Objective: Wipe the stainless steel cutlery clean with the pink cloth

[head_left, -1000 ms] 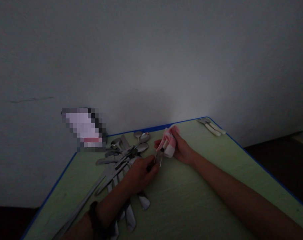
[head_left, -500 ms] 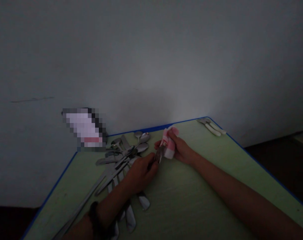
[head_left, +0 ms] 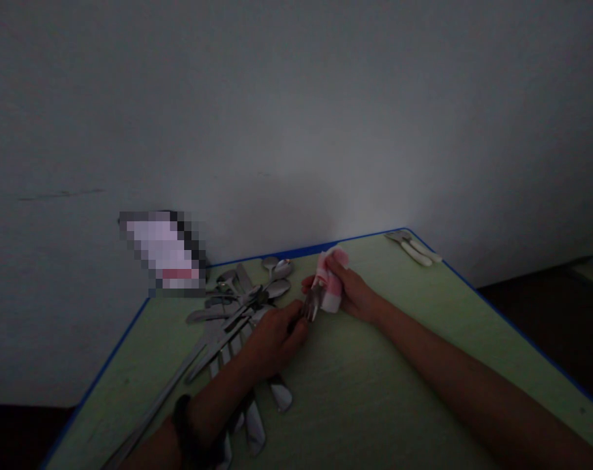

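Pinched in my left hand [head_left: 280, 338] is a metal fork [head_left: 312, 303], held by the tips of its tines. My right hand [head_left: 351, 290] is closed round a pink-and-white cloth [head_left: 332, 294], which wraps the other part of the fork; the handle is hidden by the cloth and fingers. Beneath and beside my left forearm lies a loose pile of metal cutlery [head_left: 237, 313], with spoons [head_left: 278, 288] at its far end and broad handles [head_left: 255, 427] toward me.
A pair of pliers-like shears with white handles [head_left: 418, 251] lies at the table's far right corner. At the far left a blurred-out phone-like panel [head_left: 164, 251] leans against the grey wall [head_left: 296, 117]. Blue edging borders the green table [head_left: 374, 398].
A little more of the fork's head shows out of the cloth, as the cloth hand shifts very slightly. Both hands keep their hold, and the pile stays as it was.
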Action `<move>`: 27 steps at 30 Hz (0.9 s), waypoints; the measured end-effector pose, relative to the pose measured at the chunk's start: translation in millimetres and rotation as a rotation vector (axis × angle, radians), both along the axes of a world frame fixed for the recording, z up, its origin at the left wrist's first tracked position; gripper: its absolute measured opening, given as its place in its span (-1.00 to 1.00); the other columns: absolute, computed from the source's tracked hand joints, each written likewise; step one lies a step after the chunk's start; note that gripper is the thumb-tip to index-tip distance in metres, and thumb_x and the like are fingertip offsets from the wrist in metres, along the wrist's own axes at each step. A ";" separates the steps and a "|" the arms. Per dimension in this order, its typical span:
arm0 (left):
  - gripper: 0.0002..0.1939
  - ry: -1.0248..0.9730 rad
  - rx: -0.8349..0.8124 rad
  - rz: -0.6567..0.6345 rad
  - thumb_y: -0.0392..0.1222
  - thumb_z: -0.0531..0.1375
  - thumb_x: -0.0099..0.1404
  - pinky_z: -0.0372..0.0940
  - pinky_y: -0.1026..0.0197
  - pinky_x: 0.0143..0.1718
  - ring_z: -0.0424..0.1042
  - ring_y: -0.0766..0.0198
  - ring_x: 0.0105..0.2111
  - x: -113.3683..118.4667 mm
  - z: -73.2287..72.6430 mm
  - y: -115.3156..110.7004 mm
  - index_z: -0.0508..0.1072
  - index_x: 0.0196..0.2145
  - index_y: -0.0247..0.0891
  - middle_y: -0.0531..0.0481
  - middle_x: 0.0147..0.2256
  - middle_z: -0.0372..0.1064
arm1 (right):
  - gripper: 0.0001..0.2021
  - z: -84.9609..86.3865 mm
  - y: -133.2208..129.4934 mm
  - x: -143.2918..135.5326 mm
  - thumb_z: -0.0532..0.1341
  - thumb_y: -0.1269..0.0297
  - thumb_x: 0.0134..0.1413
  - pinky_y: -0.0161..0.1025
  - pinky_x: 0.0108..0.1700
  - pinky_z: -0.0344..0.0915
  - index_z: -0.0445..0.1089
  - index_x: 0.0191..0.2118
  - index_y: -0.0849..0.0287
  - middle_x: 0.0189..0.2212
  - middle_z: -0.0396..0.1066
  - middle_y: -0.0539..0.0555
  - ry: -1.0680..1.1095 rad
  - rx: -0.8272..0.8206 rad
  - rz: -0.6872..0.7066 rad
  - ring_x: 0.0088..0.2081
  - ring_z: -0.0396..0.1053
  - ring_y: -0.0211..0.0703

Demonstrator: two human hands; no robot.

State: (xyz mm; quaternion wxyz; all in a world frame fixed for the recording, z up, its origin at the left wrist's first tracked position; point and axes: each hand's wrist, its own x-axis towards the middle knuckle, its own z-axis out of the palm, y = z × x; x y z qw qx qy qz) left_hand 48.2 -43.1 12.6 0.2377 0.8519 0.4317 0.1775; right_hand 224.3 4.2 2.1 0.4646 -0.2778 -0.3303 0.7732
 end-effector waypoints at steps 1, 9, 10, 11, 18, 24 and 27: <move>-0.81 -0.002 -0.003 -0.001 -0.20 -0.07 0.29 0.02 0.28 -0.50 0.25 0.33 -0.56 0.1 0.3 -0.2 0.23 -0.46 -0.23 0.13 -0.58 0.20 | -0.63 -0.1 0.0 -0.2 0.15 -0.05 -0.01 -0.16 -0.30 0.36 0.32 -0.38 0.24 -0.47 0.46 0.11 0.001 -0.004 -0.001 -0.45 0.42 -0.16; -0.80 -0.056 -0.049 0.001 -0.22 -0.05 0.27 0.04 0.29 -0.51 0.24 0.34 -0.58 -0.9 0.3 0.5 0.24 -0.49 -0.24 0.13 -0.60 0.20 | -0.62 1.2 -1.3 -0.2 0.19 -0.05 -0.05 -0.17 -0.31 0.34 0.29 -0.37 0.23 -0.47 0.45 0.09 -0.020 0.039 -0.014 -0.44 0.41 -0.17; -0.79 -0.081 -0.063 0.006 -0.22 -0.05 0.27 0.05 0.29 -0.50 0.24 0.34 -0.58 -1.3 -0.1 1.0 0.25 -0.49 -0.24 0.13 -0.59 0.22 | -0.62 2.2 -2.2 -0.2 0.19 -0.05 -0.05 -0.19 -0.31 0.33 0.30 -0.37 0.24 -0.47 0.45 0.09 -0.019 0.062 -0.012 -0.45 0.41 -0.19; -0.78 -0.112 -0.077 0.017 -0.22 -0.05 0.27 0.06 0.29 -0.49 0.25 0.35 -0.57 -1.7 -0.6 1.6 0.25 -0.50 -0.25 0.13 -0.59 0.23 | -0.62 3.3 -3.2 -0.1 0.19 -0.05 -0.05 -0.21 -0.31 0.33 0.30 -0.37 0.24 -0.47 0.45 0.09 -0.019 0.083 -0.011 -0.45 0.40 -0.20; -0.66 -0.227 -0.141 0.071 -0.14 -0.10 0.33 0.11 0.29 -0.46 0.26 0.34 -0.56 0.6 3.3 0.9 0.30 -0.52 -0.26 0.10 -0.59 0.27 | -0.62 2.5 -6.7 2.0 0.26 0.00 -0.12 -0.26 -0.28 0.30 0.37 -0.35 0.28 -0.45 0.43 0.07 -0.096 0.173 -0.016 -0.40 0.38 -0.24; -0.60 -0.149 -0.117 0.105 -0.04 -0.08 0.34 0.09 0.30 -0.50 0.26 0.36 -0.61 6.0 5.8 -0.3 0.29 -0.56 -0.25 0.13 -0.64 0.24 | -0.69 -8.8 -1.7 6.4 0.31 0.13 -0.15 -0.28 -0.25 0.27 0.43 -0.30 0.26 -0.40 0.43 0.06 -0.274 0.326 0.023 -0.37 0.36 -0.25; -0.60 -0.142 -0.121 0.097 -0.04 -0.07 0.34 0.08 0.31 -0.52 0.25 0.37 -0.64 6.4 4.9 0.0 0.28 -0.57 -0.25 0.14 -0.66 0.24 | -0.69 -9.9 -1.4 6.3 0.31 0.15 -0.17 -0.27 -0.22 0.26 0.44 -0.29 0.26 -0.39 0.44 0.05 -0.285 0.327 0.032 -0.37 0.36 -0.25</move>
